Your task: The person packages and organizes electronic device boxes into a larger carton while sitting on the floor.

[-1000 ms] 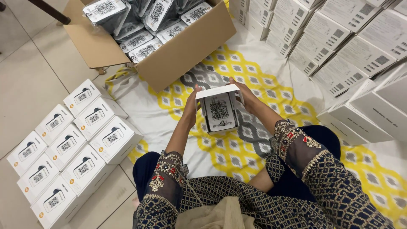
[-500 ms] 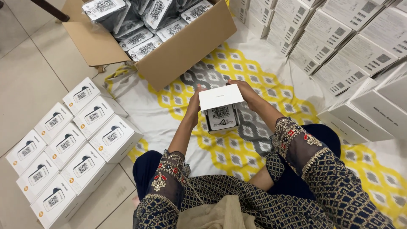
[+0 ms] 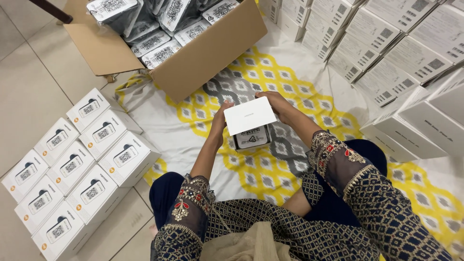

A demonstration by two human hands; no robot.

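Far out to the left of the left hand, a block of small white boxes [image 3: 72,164] stands on the tiled floor [image 3: 29,77], packed side by side in rows, each with a picture of a device on its lid. Up and to the left of that hand, an open cardboard carton [image 3: 203,53] rests on the patterned cloth [image 3: 193,116], filled with wrapped packets [image 3: 159,46] that carry printed labels.

The left hand [image 3: 218,122] grips the left edge of a small white box [image 3: 251,137], fingers curled round its side. The box is held just above the yellow, grey and white cloth, in front of the person's knees and between the two hands. Its white lid [image 3: 250,115] is tilted up over the open top, so a dark labelled item inside shows beneath it.

The right hand [image 3: 274,102] pinches the upper right corner of the lid, thumb below and fingers on top. The embroidered sleeve [image 3: 338,159] runs back from it toward the lap.

Well to the right of and above the right hand, stacks of white boxes [image 3: 386,43] lean in rows, their labelled faces turned up, with larger plain white boxes [image 3: 420,125] lying lower down on the cloth's edge.
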